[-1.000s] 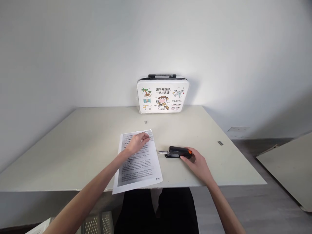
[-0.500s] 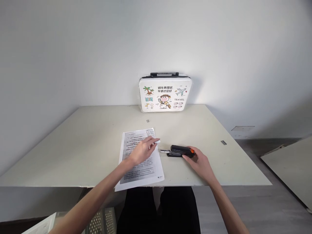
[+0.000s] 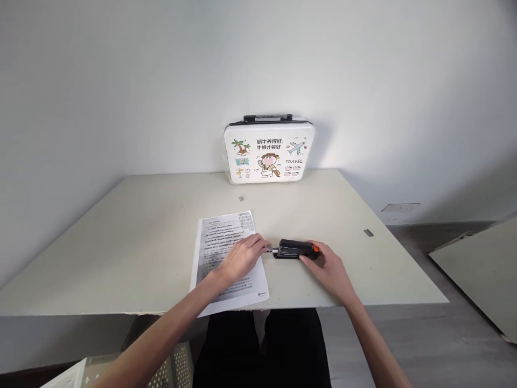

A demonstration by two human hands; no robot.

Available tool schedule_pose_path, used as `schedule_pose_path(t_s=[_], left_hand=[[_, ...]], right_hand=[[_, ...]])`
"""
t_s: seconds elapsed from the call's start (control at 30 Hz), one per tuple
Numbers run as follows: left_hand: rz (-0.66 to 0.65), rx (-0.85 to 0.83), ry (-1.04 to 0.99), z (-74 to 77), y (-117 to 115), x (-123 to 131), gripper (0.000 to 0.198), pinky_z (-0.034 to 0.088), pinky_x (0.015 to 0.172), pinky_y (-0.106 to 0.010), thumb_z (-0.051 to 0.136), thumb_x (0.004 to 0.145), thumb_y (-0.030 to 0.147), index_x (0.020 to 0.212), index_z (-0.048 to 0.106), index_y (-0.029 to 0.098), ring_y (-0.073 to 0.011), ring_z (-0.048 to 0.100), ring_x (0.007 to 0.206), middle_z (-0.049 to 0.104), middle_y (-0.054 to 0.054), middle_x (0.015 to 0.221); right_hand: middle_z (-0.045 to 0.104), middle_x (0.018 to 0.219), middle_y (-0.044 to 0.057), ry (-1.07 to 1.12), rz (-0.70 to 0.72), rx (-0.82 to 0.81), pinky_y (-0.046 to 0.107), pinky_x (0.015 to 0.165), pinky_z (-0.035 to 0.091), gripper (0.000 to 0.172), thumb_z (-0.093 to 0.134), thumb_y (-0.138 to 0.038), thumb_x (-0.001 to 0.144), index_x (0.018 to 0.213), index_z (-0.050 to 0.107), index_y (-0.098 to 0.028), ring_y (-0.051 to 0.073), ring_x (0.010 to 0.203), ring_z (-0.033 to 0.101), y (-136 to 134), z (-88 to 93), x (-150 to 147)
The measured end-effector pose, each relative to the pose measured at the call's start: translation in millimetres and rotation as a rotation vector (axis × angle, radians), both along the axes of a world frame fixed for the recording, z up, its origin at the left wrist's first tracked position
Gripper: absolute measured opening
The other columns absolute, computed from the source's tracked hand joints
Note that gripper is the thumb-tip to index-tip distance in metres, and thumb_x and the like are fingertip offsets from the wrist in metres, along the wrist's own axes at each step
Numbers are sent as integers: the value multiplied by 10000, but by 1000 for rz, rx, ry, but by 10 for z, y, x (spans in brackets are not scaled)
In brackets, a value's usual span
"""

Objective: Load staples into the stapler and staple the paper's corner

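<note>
Stapler (image 3: 294, 249): black, orange-ended, flat on the counter (image 3: 141, 237) just beside a printed sheet (image 3: 218, 237).
Right hand (image 3: 329, 267): closed on its rear end, apparently bracing it.
Left hand (image 3: 242, 260): fingers narrowed at the protruding metal tray (image 3: 273, 249) (anything pinched is not discernible).

"travel" on the case (image 3: 269, 151)

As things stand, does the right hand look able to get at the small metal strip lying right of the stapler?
Probably yes: only bare table lies between the right hand and the strip, though that hand is holding the stapler.
</note>
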State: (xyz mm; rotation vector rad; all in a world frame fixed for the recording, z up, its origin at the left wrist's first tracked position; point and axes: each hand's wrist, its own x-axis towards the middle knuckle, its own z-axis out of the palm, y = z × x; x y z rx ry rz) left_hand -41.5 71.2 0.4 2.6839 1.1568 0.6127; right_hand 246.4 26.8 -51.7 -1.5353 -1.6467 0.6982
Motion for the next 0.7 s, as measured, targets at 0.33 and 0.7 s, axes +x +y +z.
schedule_pose_path(t_s=[0.33, 0.7], left_hand=[[35, 3, -59, -105, 5, -15, 300, 594, 691, -333, 365, 1141, 297, 1207, 646, 218, -187, 694, 830, 669, -68, 1105], [61, -60, -87, -189, -8, -41, 311, 612, 690, -343, 353, 1146, 334, 1236, 633, 235, -185, 714, 830, 665, -56, 1140]], right_hand=[[720, 1285, 76, 17, -9, -10, 490, 1006, 547, 424, 640, -575, 955, 1281, 635, -304, 304, 1165, 665, 6, 25, -3], [722, 1275, 73, 7, -14, -33, 497, 1001, 548, 414, 630, -583, 962, 1282, 634, -320, 305, 1160, 663, 14, 40, 1]])
